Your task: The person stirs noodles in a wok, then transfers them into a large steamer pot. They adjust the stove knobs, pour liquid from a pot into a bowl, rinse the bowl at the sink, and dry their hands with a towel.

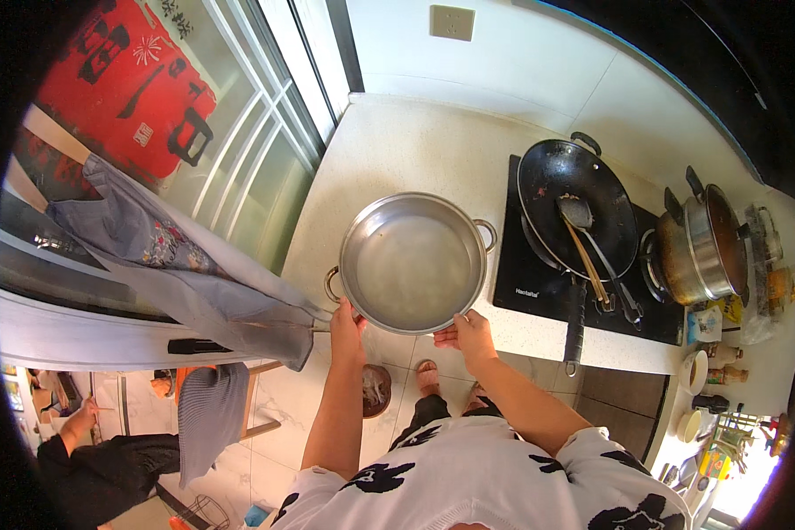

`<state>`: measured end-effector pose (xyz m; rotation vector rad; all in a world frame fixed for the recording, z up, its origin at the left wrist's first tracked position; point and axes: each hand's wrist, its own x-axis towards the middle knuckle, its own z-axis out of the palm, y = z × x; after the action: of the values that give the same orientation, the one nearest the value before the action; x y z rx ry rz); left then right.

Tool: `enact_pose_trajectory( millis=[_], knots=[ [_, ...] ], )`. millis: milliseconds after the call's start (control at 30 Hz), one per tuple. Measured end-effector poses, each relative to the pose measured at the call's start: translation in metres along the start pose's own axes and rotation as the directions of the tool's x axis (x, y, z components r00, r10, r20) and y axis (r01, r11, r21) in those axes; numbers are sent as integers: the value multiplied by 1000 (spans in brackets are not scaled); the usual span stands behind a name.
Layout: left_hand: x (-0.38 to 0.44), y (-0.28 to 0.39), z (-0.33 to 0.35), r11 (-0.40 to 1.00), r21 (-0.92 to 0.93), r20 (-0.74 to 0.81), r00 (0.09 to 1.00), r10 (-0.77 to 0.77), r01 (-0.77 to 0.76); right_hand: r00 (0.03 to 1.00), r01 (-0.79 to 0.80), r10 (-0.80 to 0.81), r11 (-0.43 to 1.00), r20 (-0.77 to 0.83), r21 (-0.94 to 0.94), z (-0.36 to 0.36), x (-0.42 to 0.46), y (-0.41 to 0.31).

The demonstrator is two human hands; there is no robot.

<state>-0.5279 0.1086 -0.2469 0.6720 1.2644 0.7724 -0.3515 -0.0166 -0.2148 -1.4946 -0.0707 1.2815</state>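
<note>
A wide stainless steel pot [413, 262] with two loop handles and cloudy liquid inside is at the front edge of the pale countertop [397, 139]. My left hand [348, 331] grips its near left rim, just below the left loop handle. My right hand [469, 334] holds the near right rim, thumb on top and fingers beneath. Right of the pot, a black wok [556, 199] sits on the black cooktop [513, 291], with a metal spatula [575, 213] and wooden chopsticks [586, 262] in it. Whether the pot's base touches the counter I cannot tell.
A stained steel pot [682, 252] stands right of the wok. The wok's handle [575, 324] juts past the counter edge. A grey apron [172, 258] hangs at left beside a glass door. A bowl [375, 391] is on the floor. Another person [112, 470] is at lower left.
</note>
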Motion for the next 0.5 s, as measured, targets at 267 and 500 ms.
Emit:
enact_pose_trajectory(
  millis=[267, 500],
  knots=[
    [9, 25, 19, 998, -65, -104, 995, -14, 8, 986, 145, -144, 989, -80, -4, 28, 31, -10],
    [-14, -13, 7, 992, -122, -115, 993, 17, -31, 968, 226, -219, 973, -123, 48, 54, 86, -36]
  ],
)
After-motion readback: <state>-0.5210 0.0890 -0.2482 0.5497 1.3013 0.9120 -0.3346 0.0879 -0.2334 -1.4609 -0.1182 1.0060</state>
